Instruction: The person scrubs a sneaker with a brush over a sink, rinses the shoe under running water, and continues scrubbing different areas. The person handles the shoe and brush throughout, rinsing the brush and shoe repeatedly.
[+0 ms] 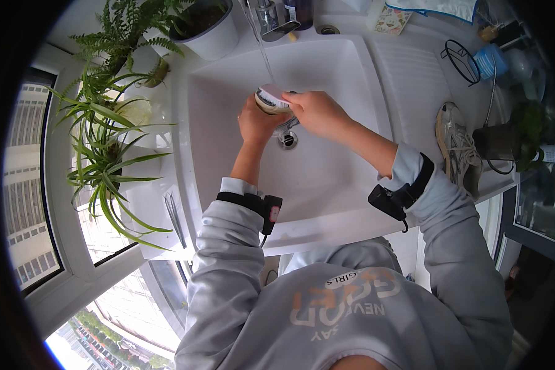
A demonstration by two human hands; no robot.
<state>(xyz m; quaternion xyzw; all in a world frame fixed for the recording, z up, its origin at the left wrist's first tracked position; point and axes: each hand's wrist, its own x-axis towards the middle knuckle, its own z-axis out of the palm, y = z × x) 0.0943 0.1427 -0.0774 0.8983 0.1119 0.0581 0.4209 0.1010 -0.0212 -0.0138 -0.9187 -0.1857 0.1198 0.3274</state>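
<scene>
Over the white sink (337,194), my left hand (253,122) grips a shoe (264,107) with a cream sole edge; most of it is hidden by my hands and the brush. My right hand (318,111) holds a pink scrub brush (273,91), its white bristles against the shoe. A stream of water (262,53) from the faucet (267,16) falls toward the shoe and brush. Below them, the metal drain (287,139) shows in the basin floor.
A grey sneaker (454,138) lies on the ribbed washboard (409,74) at right, beside a dark pot (496,141). Potted plants (113,162) line the left ledge near the windows. A white planter (212,37) and dark bottle (299,11) stand behind the sink.
</scene>
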